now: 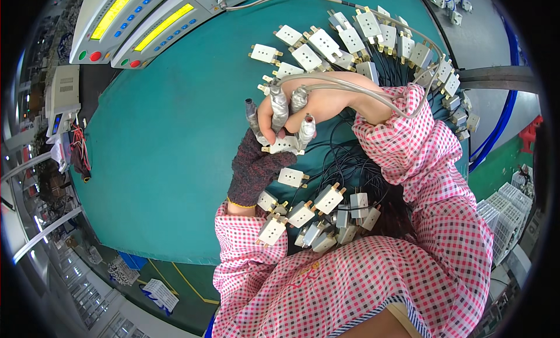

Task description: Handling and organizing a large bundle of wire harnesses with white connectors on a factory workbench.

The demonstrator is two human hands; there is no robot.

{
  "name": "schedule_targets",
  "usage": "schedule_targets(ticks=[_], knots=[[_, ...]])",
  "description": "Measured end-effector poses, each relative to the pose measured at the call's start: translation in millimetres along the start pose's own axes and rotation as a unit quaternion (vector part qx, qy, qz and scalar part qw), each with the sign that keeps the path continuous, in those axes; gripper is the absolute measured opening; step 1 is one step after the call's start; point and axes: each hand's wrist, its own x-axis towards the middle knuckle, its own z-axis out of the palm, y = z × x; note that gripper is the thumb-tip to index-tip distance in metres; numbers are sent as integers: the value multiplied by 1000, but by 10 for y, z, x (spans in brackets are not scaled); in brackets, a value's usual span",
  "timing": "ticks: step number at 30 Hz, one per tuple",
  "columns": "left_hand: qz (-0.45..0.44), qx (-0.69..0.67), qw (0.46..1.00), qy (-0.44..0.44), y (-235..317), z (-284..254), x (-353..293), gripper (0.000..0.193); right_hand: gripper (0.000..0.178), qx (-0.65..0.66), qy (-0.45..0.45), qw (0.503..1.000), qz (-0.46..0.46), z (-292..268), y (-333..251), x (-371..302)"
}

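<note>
My left hand (249, 170), in a dark knit glove with a yellow edge, is closed on a white plug block (283, 145) with brass blades. My bare right hand (329, 97) curls over it from the right, holding tape-wrapped test probes (280, 109). Their grey wrapping reaches down beside the plug; exactly where the tips touch is hidden. A grey cable (373, 88) passes over my right wrist and loops back to a tester. Just below the gloved hand lies another white plug (292, 177) on a black cord.
Two testers (201, 5) with yellow screens stand at the far left of the green mat (151, 157). Many similar plugs (324, 43) fan out at the far right, and more plugs (303, 213) lie near my body. Black cords (344, 154) tangle beneath my right arm.
</note>
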Motion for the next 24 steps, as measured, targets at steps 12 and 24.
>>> schedule_targets(ticks=[12, 24], knots=[[-18, 25, 999, 16, 74, 29, -24, 64, 25, -40, -16, 999, 1, 0, -52, 4], [236, 510, 759, -328, 691, 723, -705, 44, 20, 89, 298, 935, -169, -553, 60, -359]])
